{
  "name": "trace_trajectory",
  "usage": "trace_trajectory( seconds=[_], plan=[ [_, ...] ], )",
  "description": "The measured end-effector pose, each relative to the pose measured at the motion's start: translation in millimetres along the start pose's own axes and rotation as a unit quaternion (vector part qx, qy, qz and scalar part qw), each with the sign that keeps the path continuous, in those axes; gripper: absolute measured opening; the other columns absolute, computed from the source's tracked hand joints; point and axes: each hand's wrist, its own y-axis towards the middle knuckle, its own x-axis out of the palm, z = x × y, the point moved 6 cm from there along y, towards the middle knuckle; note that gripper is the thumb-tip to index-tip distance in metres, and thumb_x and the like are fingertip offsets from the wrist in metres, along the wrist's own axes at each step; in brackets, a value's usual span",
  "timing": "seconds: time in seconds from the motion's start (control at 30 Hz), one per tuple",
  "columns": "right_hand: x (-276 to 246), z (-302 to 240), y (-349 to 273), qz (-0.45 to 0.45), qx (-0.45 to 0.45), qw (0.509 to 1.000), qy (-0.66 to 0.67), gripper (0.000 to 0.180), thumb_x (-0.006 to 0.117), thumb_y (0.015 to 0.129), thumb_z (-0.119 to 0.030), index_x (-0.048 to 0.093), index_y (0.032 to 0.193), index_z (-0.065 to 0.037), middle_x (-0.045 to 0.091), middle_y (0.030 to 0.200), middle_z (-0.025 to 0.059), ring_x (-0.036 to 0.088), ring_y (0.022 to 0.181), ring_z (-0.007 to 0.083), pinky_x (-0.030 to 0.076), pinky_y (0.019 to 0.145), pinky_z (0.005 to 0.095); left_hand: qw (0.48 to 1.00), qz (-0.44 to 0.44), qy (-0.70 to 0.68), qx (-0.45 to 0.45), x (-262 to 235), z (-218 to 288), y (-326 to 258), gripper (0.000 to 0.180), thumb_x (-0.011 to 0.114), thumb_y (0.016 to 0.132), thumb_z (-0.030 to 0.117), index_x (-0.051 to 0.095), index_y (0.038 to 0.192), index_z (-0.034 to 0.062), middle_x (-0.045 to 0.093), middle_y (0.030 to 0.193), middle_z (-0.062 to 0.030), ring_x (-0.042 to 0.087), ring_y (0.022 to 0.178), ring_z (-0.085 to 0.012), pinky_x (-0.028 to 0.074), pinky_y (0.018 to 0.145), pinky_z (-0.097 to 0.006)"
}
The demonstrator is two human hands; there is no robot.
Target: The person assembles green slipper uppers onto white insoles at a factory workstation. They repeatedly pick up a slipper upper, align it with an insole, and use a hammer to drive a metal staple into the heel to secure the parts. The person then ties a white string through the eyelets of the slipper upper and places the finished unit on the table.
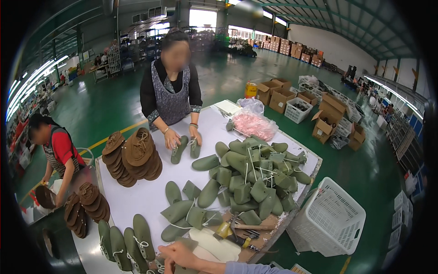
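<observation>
At the far left a person in a red shirt bends over brown shoe uppers stacked beside the white table. More brown uppers are piled on the table's far left. Near the front edge, a row of green shoe lasts with white laces lies side by side, long axes running near to far, toes pointing away.

Just right of that row is the wearer's hand, coming in from the lower right with a blue-grey sleeve; its fingers curl down onto something at the table edge, though what they grip cannot be made out, nor which hand it is. Cream insoles lie beside it.

Across the table a co-worker in a patterned apron presses each hand on one green last. To the right sits a heap of green lasts, then a white basket.
</observation>
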Motion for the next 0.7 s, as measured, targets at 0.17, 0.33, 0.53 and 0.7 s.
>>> trace_trajectory(
  seconds=[0.17, 0.33, 0.53, 0.7],
  plan=[
    [11, 7, -11, 0.089, 0.042, 0.995, 0.017, 0.059, 0.059, 0.103, -0.042, 0.049, 0.061, -0.001, 0.042, 0.055, -0.0034, 0.04, 0.054, 0.0071, 0.036, 0.048, 0.0305, 0.984, -0.023, -0.162, -0.064, -4, 6, -21, 0.081, 0.081, 0.081, 0.026, 0.04, 0.146, 0.002, 0.052, 0.139, -0.0187, 0.051, 0.127, -0.0318, 0.041, 0.109, -0.042],
    [7, 56, 6, 0.027, 0.035, 0.948, -0.316, 0.054, 0.06, 0.099, -0.049, 0.064, 0.072, -0.003, 0.055, 0.063, 0.007, 0.067, 0.067, 0.0213, 0.052, 0.064, 0.0387, 0.872, 0.005, -0.465, -0.15, 3, 5, -41, 0.06, 0.077, 0.087, 0.024, 0.051, 0.135, -0.0013, 0.061, 0.127, -0.0212, 0.059, 0.114, -0.0342, 0.046, 0.102, -0.042],
    [-97, 157, 5, 0.155, -0.074, 0.785, -0.595, 0.042, 0.07, 0.085, -0.039, 0.067, 0.106, -0.003, 0.07, 0.106, 0.0207, 0.066, 0.099, 0.0398, 0.052, 0.086, 0.053, 0.813, -0.088, -0.568, -0.091, -9, -43, -67, 0.086, 0.065, 0.077, 0.073, 0.054, 0.136, 0.0108, 0.061, 0.121, -0.0281, 0.064, 0.103, -0.0508, 0.055, 0.085, -0.062],
    [-96, 178, -22, 0.122, -0.129, 0.733, -0.656, 0.034, 0.072, 0.08, -0.024, 0.069, 0.108, -0.005, 0.064, 0.117, 0.0173, 0.062, 0.109, 0.0362, 0.05, 0.091, 0.0495, 0.872, 0.056, -0.46, -0.156, -29, -33, -87, 0.096, 0.069, 0.076, 0.067, 0.047, 0.145, 0.0037, 0.059, 0.13, -0.0318, 0.064, 0.111, -0.0505, 0.053, 0.093, -0.064]
  ],
)
